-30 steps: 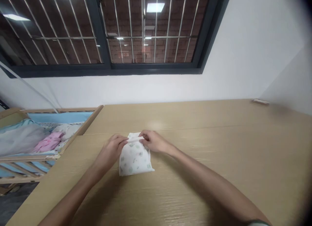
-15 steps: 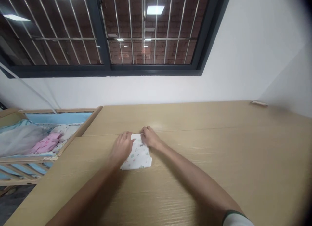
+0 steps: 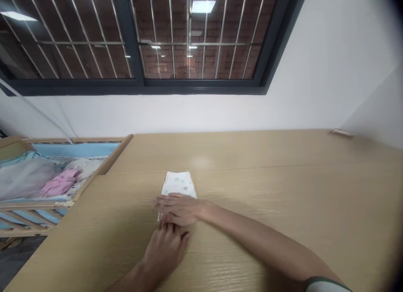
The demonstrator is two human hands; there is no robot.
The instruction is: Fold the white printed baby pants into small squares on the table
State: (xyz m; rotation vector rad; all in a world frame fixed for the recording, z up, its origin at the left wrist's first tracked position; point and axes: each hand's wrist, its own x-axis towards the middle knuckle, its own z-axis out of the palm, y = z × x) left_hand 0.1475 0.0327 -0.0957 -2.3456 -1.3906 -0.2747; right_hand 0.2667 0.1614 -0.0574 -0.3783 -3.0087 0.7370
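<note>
A small folded white cloth (image 3: 179, 185) with a faint green print lies flat on the wooden table (image 3: 283, 191). My right hand (image 3: 176, 208) rests flat across its near half, fingers stretched out to the left and pressed on the fabric. Just below it, my left hand (image 3: 165, 246) lies on the table at the cloth's near edge, its fingertips tucked under or against my right hand. Neither hand grips anything that I can see.
A wooden baby cot (image 3: 53, 178) with blue lining and pink and white clothes stands at the table's left. A barred dark window (image 3: 141, 35) runs along the white wall behind. A small flat object (image 3: 341, 132) lies at the table's far right corner.
Both hands left the cloth's far edge and came back toward me. The cloth is folded smaller and lies flat. My right hand now presses on it, with my left hand below.
</note>
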